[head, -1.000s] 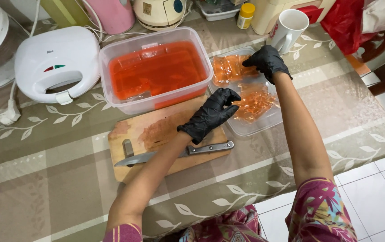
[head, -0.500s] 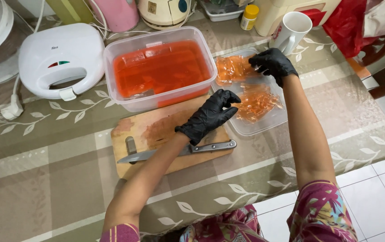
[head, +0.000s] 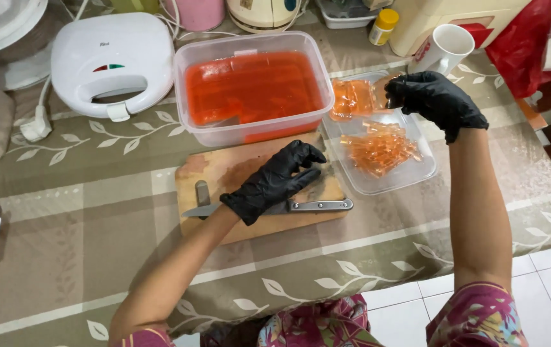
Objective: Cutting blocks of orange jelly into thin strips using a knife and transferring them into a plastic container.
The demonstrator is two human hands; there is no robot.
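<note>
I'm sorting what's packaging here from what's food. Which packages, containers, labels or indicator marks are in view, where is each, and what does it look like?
Large clear tub: behind the cutting board, rectangular, filled with red-orange jelly.
Shallow clear tray: right of the board, below the right hand, holding orange pieces.
Small bottle: far edge, yellow cap.
White mug: beside the bottle, small printed mark.
White sandwich maker: far left, red and green marks on its lid.

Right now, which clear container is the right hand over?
The shallow tray holding cut orange sticks, beside the cutting board. The right hand hovers over its far end; the deep tub sits left.
</note>
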